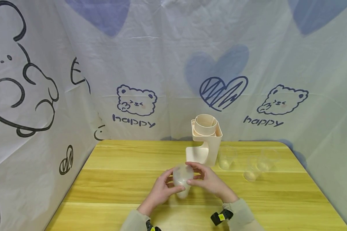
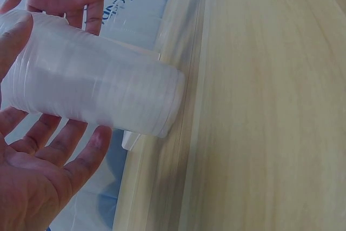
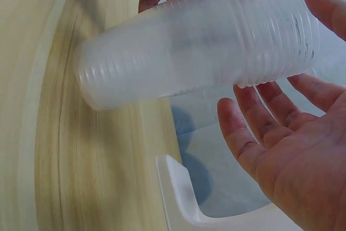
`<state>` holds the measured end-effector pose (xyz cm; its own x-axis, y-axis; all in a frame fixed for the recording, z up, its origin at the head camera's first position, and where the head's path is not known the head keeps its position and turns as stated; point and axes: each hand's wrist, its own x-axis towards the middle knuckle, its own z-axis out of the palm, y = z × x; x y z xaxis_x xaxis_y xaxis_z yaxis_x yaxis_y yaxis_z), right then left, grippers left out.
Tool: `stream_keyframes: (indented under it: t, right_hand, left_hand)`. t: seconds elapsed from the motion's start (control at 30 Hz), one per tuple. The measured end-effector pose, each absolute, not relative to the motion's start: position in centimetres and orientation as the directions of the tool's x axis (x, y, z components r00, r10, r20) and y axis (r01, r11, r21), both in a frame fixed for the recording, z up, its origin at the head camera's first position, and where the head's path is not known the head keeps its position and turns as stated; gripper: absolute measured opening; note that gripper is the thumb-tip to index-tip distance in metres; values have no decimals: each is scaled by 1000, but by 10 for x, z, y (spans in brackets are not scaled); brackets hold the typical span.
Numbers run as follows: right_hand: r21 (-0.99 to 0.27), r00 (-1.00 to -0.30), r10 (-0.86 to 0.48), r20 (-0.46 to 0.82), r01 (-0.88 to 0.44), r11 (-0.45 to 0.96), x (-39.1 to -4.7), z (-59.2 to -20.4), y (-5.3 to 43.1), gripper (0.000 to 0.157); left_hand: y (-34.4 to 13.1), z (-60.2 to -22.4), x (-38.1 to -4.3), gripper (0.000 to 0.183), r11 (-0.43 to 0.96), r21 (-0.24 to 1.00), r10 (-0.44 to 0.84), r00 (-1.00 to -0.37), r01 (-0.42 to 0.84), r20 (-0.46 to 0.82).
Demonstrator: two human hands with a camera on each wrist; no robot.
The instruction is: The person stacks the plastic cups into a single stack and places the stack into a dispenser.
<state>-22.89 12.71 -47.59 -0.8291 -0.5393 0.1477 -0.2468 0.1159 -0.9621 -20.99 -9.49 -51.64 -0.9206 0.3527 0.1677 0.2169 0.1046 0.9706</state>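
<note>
A nested stack of clear plastic cups (image 1: 182, 175) is held above the wooden table between both hands, its rims up and its narrow end down. My left hand (image 1: 162, 190) grips the stack from the left, thumb on the near side and fingers behind. From the other side my right hand (image 1: 209, 182) holds it near the rims, thumb and fingers bent around it. In the left wrist view the stacked cups (image 2: 92, 77) lie between the two hands. The right wrist view shows ribbed rims on the stack (image 3: 178, 52), close to the right thumb.
Behind the hands stands a cream-coloured holder (image 1: 214, 149) with a round ring (image 1: 205, 125) on top. Single clear cups (image 1: 225, 163) stand to its right, with two more cups (image 1: 251, 175) farther right. A printed cloth (image 1: 167, 64) hangs behind the wooden table (image 1: 118, 183).
</note>
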Motion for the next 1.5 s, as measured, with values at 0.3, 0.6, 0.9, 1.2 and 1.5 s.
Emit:
stream_keyframes:
  t: [0.3, 0.6, 0.9, 1.2, 1.5]
  right_hand:
    - [-958, -827, -541, 149, -257, 128, -228, -478, 127, 63]
    - [-957, -832, -537, 140, -252, 140, -226, -480, 127, 62]
    - [-948, -840, -518, 164, -279, 152, -223, -480, 128, 64]
    - [-945, -855, -479, 200, -296, 135, -219, -481, 135, 61]
    - [-912, -896, -329, 298, -368, 178, -215, -471, 151, 54]
  left_hand:
    - [-96, -521, -213, 71, 107, 966, 358, -915, 236, 184]
    - [-96, -518, -211, 72, 106, 968, 359, -916, 229, 178]
    - [-95, -518, -212, 70, 100, 967, 358, -915, 236, 186]
    - [-96, -519, -212, 71, 105, 966, 358, -915, 236, 185]
    - [-94, -519, -211, 71, 101, 969, 342, -923, 224, 177]
